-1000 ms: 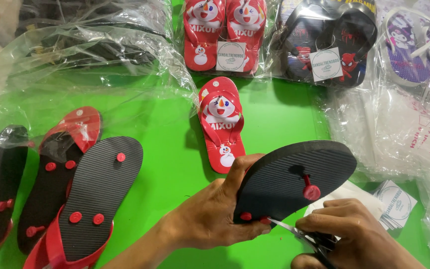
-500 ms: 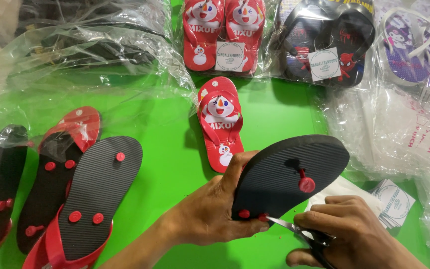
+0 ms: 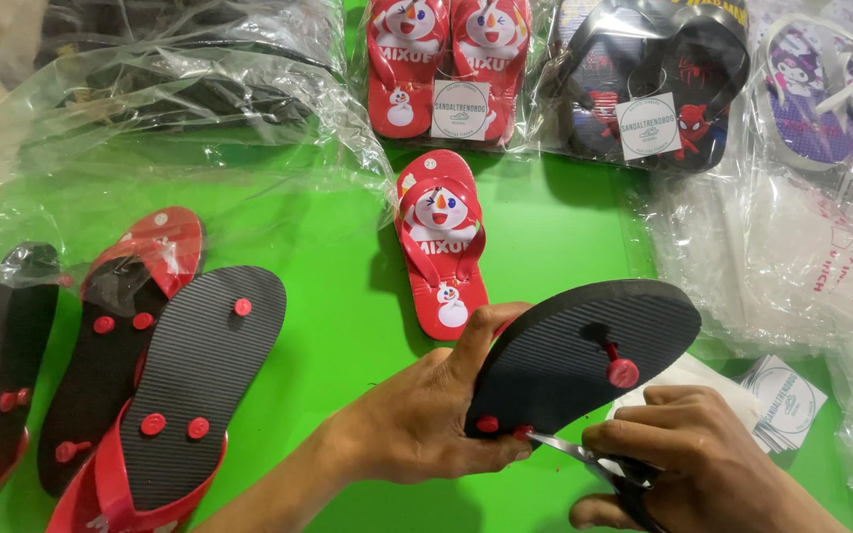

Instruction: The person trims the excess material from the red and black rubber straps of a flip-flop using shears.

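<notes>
Lower centre of the frame: left hand point(image 3: 426, 419) clenched round the heel of a black-soled sandal point(image 3: 584, 350), sole up. Right hand point(image 3: 688, 464), lower right, fingers wrapped on scissors point(image 3: 594, 462), blades at the heel plugs. Probably light, soft foam, bendy; best gripped by the edges. Along the top: clear bags point(image 3: 644, 89) holding paired sandals. Far left: loose sandals point(image 3: 190, 385), soles up.

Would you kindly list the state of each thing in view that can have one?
Held flip-flop: sole up, gripped by left hand.
Scissors: in right hand, tips at the heel plugs.
Single red flip-flop: strap side up, unbagged.
Red pair: bagged.
Dark pair: bagged.
</notes>
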